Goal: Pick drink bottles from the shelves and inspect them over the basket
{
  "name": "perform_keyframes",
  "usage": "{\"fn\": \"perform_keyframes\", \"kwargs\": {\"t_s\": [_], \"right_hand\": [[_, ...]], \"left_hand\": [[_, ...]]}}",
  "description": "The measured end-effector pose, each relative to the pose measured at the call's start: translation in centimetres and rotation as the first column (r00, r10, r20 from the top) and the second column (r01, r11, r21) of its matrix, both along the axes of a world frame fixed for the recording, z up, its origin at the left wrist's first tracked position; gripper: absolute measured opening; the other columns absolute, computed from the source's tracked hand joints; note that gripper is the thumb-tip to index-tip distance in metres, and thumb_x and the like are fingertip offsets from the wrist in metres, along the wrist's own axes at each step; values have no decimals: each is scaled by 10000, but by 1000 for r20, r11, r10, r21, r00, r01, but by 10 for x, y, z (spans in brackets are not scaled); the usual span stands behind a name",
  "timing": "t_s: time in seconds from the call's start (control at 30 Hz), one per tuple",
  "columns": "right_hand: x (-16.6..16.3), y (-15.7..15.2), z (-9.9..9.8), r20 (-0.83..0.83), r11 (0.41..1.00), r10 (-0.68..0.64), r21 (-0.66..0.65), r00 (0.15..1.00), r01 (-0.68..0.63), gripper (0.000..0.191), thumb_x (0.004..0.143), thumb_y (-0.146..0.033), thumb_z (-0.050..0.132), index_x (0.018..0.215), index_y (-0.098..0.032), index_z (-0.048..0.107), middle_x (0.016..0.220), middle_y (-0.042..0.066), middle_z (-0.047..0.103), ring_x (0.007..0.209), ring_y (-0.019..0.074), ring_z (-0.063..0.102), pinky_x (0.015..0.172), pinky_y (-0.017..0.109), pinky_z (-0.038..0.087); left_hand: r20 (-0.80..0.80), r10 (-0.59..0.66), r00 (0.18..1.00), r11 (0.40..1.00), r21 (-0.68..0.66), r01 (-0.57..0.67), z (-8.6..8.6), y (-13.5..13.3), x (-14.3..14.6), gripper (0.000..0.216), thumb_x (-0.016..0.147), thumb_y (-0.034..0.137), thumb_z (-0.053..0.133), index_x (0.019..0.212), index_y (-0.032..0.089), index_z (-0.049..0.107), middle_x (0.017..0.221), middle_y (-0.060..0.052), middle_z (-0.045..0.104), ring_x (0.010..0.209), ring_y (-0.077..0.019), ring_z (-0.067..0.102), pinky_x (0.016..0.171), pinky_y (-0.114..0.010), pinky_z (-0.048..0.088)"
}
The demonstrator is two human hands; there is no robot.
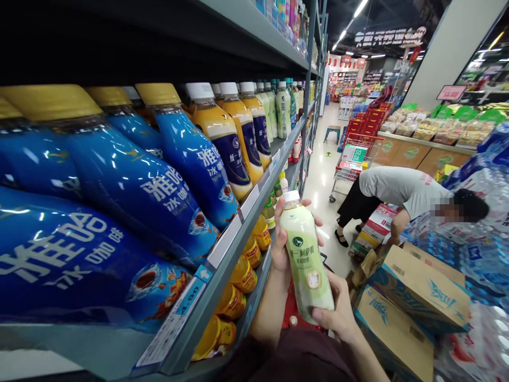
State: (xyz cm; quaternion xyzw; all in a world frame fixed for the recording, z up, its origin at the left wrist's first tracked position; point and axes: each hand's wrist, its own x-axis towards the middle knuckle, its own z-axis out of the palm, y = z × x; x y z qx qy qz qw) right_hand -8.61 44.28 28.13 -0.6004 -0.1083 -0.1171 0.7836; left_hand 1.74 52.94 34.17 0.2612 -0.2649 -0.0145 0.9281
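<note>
A pale green bottle of milk tea [306, 260] with a white cap is held up before me in both hands, its label facing me. My left hand [281, 241] is wrapped round its upper part, just below the cap, with fingertips showing on the far side. Around its lower end my right hand [336, 307] is closed, the thumb pressed on the front near the base. Close on the left, a shelf carries blue coffee bottles [155, 185] with gold caps and orange bottles [230, 138] with white caps. More pale green bottles [283, 109] stand farther along.
A price strip [175, 313] runs along the shelf edge [254, 207]. Orange-lidded jars [242, 270] fill the lower shelf. At right are cardboard boxes [421, 286], packs of bottled water [485, 196] and a person bending down [401, 185]. A shopping cart [353, 164] stands in the aisle [318, 154].
</note>
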Motion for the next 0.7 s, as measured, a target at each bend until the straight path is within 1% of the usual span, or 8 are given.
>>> {"fn": "perform_keyframes", "kwargs": {"t_s": [0.1, 0.23, 0.37, 0.47, 0.57, 0.7], "right_hand": [[-1, 4, -1, 4, 1000, -10, 1, 1000, 10, 648, 623, -583, 868, 1138, -203, 763, 963, 53, 769, 836, 243, 673, 746, 312, 560], [-2, 8, -4, -10, 999, -35, -23, 999, 35, 682, 633, -575, 868, 1185, -194, 745, 1043, 75, 774, 892, 270, 696, 791, 338, 573], [-2, 11, -8, -1, 993, -118, -31, 993, 117, 646, 670, -549, 858, 1201, -202, 734, 1082, 72, 775, 978, 291, 713, 856, 348, 588], [-3, 12, -9, 14, 983, -172, -56, 985, 173, 617, 679, -539, 860, 1180, -199, 742, 1044, 70, 780, 1000, 302, 721, 888, 361, 596], [-5, 13, -9, 27, 979, -186, -77, 982, 187, 641, 693, -550, 854, 1215, -200, 732, 1094, 87, 777, 1017, 317, 726, 894, 392, 606], [-7, 14, -9, 46, 968, -220, -112, 974, 224, 665, 710, -577, 838, 1252, -211, 721, 1185, 100, 761, 1061, 330, 724, 922, 424, 605]], "left_hand": [[5, -13, 1000, 1000, 15, 12, 1, 0, 0, 672, 846, 578, 666, 1462, 432, 440, 1356, -125, 617, 868, -262, 669, 467, -282, 559], [-25, -23, 999, 1000, 7, 23, 3, -1, 1, 581, 830, 583, 669, 1364, 424, 505, 1310, -118, 642, 841, -253, 655, 457, -272, 535], [-124, -20, 992, 1000, 14, 21, 6, -2, 1, 578, 786, 579, 711, 1302, 393, 529, 1356, -114, 610, 804, -224, 639, 447, -244, 499], [-130, -27, 991, 999, 15, 29, 8, -2, 1, 532, 796, 565, 704, 1269, 380, 546, 1376, -96, 598, 809, -215, 632, 457, -242, 488], [-116, -21, 993, 999, 32, 25, 8, -2, 0, 482, 815, 563, 679, 1243, 370, 568, 1362, -85, 611, 816, -225, 626, 463, -253, 472], [-95, -14, 995, 998, 66, 20, 6, -2, 0, 470, 840, 569, 633, 1267, 390, 557, 1362, -78, 617, 876, -273, 636, 459, -270, 445]]}}
